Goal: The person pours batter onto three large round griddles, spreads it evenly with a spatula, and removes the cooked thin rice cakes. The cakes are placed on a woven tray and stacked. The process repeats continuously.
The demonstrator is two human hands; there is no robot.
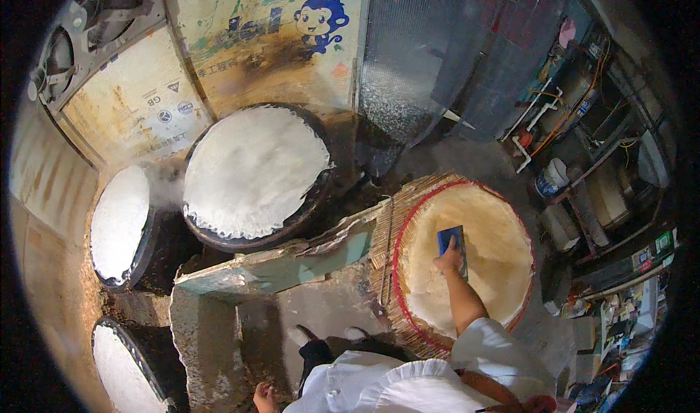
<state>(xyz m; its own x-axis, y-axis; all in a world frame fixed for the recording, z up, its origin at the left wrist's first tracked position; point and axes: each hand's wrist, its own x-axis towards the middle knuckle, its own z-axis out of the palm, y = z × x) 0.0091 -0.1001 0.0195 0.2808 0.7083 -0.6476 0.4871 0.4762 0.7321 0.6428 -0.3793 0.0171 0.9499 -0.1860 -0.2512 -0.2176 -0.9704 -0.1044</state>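
Note:
My right hand (451, 259) grips a flat blue rectangular tool (449, 233) and rests over a large round pale tan sheet (492, 238), which looks like thin flatbread. The sheet lies on a round straw or bamboo stand (385, 238) edged with a red rim (396, 265). At the bottom edge of the view is my left hand (264, 396), its fingers curled beside my body. Nothing can be made out in it, and part of it is cut off.
A big round black griddle (322, 189) bears a white batter-like layer (257, 172). Two more such griddles (146, 238) (143, 358) stand at the left. A broken-edged low wall (295, 271) runs before me. Cluttered shelves (601, 194) line the right; fans (60, 63) hang upper left.

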